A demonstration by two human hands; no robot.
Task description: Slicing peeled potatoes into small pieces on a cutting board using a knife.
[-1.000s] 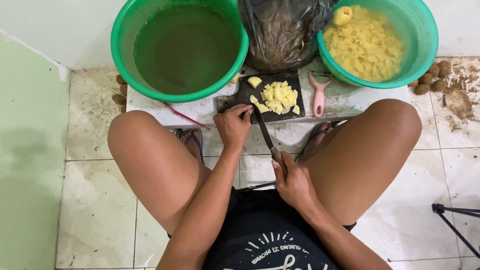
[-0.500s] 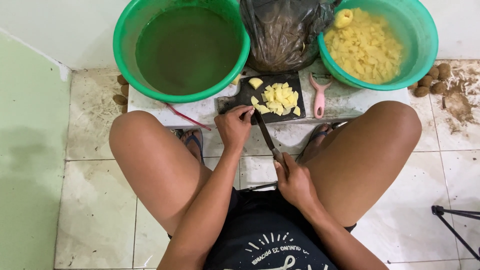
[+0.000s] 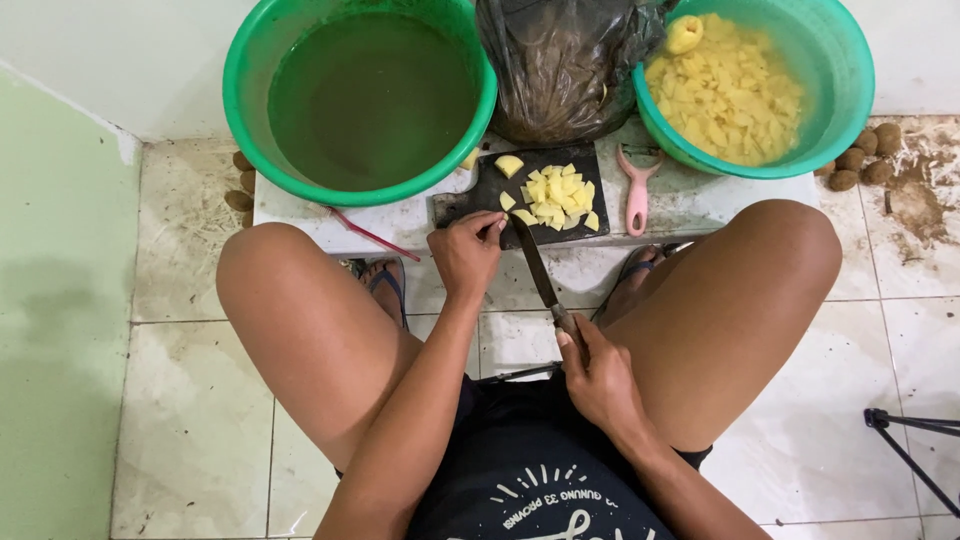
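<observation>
The right hand (image 3: 600,378) is closed around the handle of a knife (image 3: 538,272), whose dark blade runs up and to the left from the grip toward the near edge of a black cutting board (image 3: 480,196). The left hand (image 3: 466,252) sits at that same edge, its fingertips (image 3: 494,227) pinched on the blade close to the tip — whether anything lies between fingers and steel is too small to tell. On the board lies a heap of diced potato (image 3: 553,196), pale yellow cubes gathered on its right half, with one larger piece a little apart at the top. The board rests on a low white table (image 3: 690,198) set between the person's knees. Just right of the board, on the same surface, lies a pink peeler (image 3: 636,186), handle pointing toward the person. Behind the board stand three things in a row: a green basin of murky water (image 3: 360,95) at the left, a dark plastic bag (image 3: 565,60) in the middle, and a teal basin (image 3: 830,90) at the right filled with cut potato pieces and one whole peeled potato near its rim. A few small unpeeled potatoes (image 3: 865,155) lie on the dirty tiled floor (image 3: 190,420) to the right of the table — others show at its left end.
</observation>
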